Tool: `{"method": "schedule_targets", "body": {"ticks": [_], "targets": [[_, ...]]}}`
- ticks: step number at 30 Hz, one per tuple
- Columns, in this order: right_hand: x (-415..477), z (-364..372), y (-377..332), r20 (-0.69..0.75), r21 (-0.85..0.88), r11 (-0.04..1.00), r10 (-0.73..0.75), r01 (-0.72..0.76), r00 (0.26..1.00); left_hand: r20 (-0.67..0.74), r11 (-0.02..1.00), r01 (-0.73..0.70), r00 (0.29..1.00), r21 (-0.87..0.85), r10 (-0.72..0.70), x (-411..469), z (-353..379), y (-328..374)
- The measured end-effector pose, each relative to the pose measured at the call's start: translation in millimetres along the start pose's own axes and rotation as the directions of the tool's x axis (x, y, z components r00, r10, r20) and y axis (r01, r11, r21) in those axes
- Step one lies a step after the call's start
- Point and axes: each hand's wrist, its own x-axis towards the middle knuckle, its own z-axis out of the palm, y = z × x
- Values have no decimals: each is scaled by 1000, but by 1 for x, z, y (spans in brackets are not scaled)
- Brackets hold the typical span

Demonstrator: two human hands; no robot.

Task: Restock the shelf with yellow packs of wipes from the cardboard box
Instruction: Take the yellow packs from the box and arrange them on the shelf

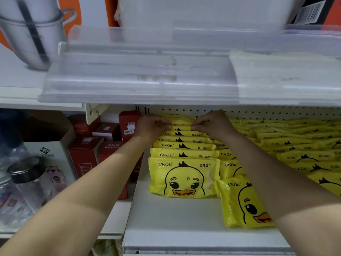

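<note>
Shelf (pixel 175 215): white, carrying yellow packs of wipes (pixel 184 178) in overlapped rows from front to back. The packs stand leaning rearward, printed faces toward the aisle, long axis running left to right. One pack (pixel 182 126) sits near the back of the left row. The left hand (pixel 152 126) and right hand (pixel 212 124) each pinch its top edge. Judged soft, light, slick-filmed; best taken by the upper seam or both ends.
</note>
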Motion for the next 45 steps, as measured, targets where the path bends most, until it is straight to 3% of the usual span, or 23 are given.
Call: {"method": "schedule_targets", "body": {"ticks": [8, 14, 19, 25, 29, 33, 35, 37, 41, 45], "targets": [[3, 3, 3, 13, -118, 990, -78, 79, 997, 77, 972, -7, 997, 235, -11, 9, -7, -3], [8, -5, 4, -73, 141, 989, -24, 34, 997, -15, 991, -31, 999, 126, 34, 17, -9, -7], [15, 1, 3, -17, 75, 997, -3, 4, 1000, -17, 998, 14, 1000, 59, -13, 22, -4, -12], [18, 2, 4, -21, 12, 999, -33, 34, 999, -23, 994, -25, 999, 103, 28, 21, -3, -14], [19, 2, 3, -13, -58, 997, -60, 59, 998, -14, 969, -56, 998, 241, 61, 23, -4, -13], [18, 5, 4, -22, -165, 982, -98, 94, 995, 29, 811, -144, 987, 567, 155, 26, -8, -12], [19, 4, 4, -12, -157, 984, -91, 88, 996, 33, 792, -131, 990, 596, 139, 27, -9, -11], [21, 1, 6, -6, -77, 995, -61, 60, 998, 39, 834, -129, 991, 537, 128, 29, -10, -11], [22, -2, 8, -41, 155, 988, 32, -25, 999, -16, 969, -142, 989, 201, 148, 34, -11, -12], [28, 5, 6, -4, 99, 994, 52, -52, 999, -35, 980, -129, 990, 151, 136, 38, -4, -16]]}}
